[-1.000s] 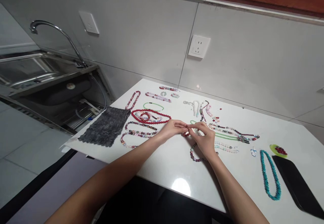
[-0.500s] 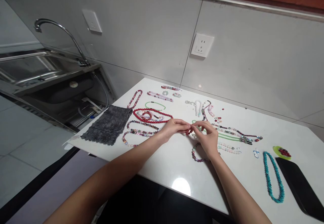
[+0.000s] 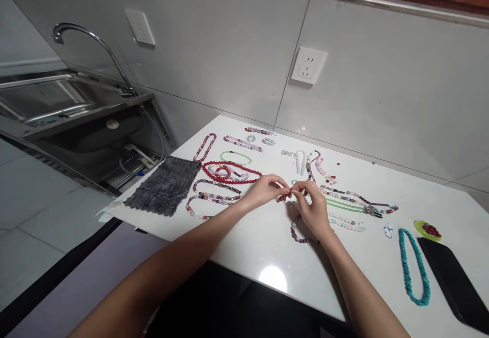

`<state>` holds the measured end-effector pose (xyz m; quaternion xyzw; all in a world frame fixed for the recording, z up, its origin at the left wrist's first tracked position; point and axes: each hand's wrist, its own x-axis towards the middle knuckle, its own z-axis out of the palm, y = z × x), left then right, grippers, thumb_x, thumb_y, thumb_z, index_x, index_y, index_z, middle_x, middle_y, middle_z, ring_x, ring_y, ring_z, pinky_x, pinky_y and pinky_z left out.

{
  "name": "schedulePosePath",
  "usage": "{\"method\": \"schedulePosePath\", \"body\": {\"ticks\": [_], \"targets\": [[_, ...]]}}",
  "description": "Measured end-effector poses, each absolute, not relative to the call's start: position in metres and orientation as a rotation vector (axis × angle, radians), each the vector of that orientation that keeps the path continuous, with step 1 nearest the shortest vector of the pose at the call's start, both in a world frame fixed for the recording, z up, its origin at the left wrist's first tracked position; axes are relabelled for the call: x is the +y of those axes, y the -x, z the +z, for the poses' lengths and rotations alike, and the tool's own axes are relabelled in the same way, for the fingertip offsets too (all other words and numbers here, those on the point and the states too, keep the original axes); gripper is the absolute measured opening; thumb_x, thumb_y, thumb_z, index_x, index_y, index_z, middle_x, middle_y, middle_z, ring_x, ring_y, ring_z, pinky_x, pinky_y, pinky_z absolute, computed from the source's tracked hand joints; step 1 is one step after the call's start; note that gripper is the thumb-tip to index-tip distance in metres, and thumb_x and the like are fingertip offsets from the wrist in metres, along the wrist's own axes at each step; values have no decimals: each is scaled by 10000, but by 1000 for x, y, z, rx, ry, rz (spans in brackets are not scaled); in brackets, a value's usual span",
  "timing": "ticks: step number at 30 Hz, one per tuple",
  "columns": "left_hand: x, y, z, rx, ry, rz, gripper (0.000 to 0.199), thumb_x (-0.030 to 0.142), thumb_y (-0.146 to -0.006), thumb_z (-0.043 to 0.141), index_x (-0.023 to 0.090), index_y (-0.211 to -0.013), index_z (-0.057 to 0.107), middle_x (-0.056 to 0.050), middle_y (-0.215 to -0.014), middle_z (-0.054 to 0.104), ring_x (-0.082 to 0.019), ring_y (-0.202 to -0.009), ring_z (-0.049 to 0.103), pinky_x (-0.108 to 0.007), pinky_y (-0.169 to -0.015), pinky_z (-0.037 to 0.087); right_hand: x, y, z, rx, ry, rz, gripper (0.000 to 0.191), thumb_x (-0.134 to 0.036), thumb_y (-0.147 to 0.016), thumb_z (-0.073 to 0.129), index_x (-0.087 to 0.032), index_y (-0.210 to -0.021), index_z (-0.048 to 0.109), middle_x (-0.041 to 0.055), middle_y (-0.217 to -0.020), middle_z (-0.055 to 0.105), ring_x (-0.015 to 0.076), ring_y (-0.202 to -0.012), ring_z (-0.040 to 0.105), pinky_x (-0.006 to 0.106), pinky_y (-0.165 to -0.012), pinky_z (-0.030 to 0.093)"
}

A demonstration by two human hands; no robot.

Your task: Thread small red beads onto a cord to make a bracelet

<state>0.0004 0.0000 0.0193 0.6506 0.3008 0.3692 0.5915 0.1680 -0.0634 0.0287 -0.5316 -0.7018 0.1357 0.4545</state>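
- Pinching is being done on a short red bead strand [image 3: 284, 196], which is held up at the fingertips of the left hand [image 3: 263, 190] and the right hand [image 3: 311, 208], both closed on it over the white tabletop [image 3: 267, 256].
- Bare tabletop is left below the grip, out to the table's front edge.
- A purple bead strand [image 3: 300, 233] is laid just below the right hand; a long red bead necklace [image 3: 229, 172] is placed left of the left hand.
- A small blue-and-white tag [image 3: 388, 231] is seen right of the grip, its marks too small to be read.
- A grey lace cloth [image 3: 164, 185] is spread well left of the grip; a turquoise necklace [image 3: 410, 266] is laid well to its right, beside a black slab [image 3: 453, 282].
- A steel sink [image 3: 57, 99] is set beyond the table's left end, and a wall socket [image 3: 308, 65] is fixed to the tiles ahead.
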Motion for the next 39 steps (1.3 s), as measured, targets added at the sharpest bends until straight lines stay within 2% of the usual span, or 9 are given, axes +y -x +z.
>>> {"method": "schedulePosePath", "body": {"ticks": [8, 14, 20, 25, 30, 33, 36, 39], "targets": [[5, 4, 18, 649, -1577, 799, 309, 411, -772, 674, 107, -822, 681, -93, -953, 642, -115, -707, 596, -252, -695, 477, -63, -167, 27, -1717, 1322, 313, 113, -207, -924, 496, -220, -857, 587, 32, -867, 608, 193, -844, 539, 342, -744, 421], [5, 9, 21, 590, -1578, 687, 287, 387, -763, 685, 104, -811, 679, -71, -800, 651, -126, -712, 584, -256, -724, 466, -64, -168, 28, -1865, 1231, 270, 133, -165, -936, 460, -225, -890, 569, 42, -876, 588, 204, -868, 511, 362, -777, 414], [9, 17, 20, 576, -1585, 503, 294, 371, -736, 704, 118, -883, 726, -63, -820, 683, -140, -774, 591, -249, -758, 449, -64, -170, 31, -2021, 1140, 373, 146, -159, -945, 424, -230, -886, 537, 47, -872, 581, 208, -842, 494, 369, -760, 413], [10, 21, 20, 608, -1539, 409, 306, 351, -694, 735, 110, -882, 738, -52, -775, 682, -135, -724, 586, -244, -703, 446, -66, -170, 35, -2026, 1118, 542, 165, -185, -953, 425, -230, -871, 562, 53, -898, 576, 207, -875, 517, 372, -784, 424], [10, 21, 20, 535, -1500, 417, 203, 288, -690, 737, 110, -786, 727, -46, -760, 674, -125, -729, 588, -247, -734, 454, -65, -167, 37, -1920, 1128, 730, 142, -222, -923, 512, -239, -852, 634, 45, -924, 584, 201, -912, 542, 374, -833, 431], [11, 20, 19, 520, -1501, 410, 182, 275, -699, 729, 112, -779, 730, -54, -787, 683, -136, -771, 607, -262, -775, 466, -65, -167, 36, -1811, 1184, 827, 67, -270, -866, 614, -249, -902, 666, 38, -934, 595, 195, -874, 547, 363, -802, 443], [11, 20, 17, 523, -1516, 399, 180, 269, -702, 725, 117, -798, 742, -67, -845, 696, -149, -819, 621, -276, -815, 472, -64, -168, 34, -1735, 1245, 883, 193, -311, -813, 680, -260, -998, 687, 37, -918, 614, 189, -819, 548, 356, -754, 453], [12, 20, 16, 525, -1560, 386, 171, 265, -697, 722, 126, -794, 748, -60, -825, 695, -150, -813, 617, -272, -803, 471, -64, -169, 32, -1716, 1259, 922, 161, -348, -798, 691, -251, -924, 722, 47, -915, 640, 193, -818, 565, 361, -738, 462]]}}
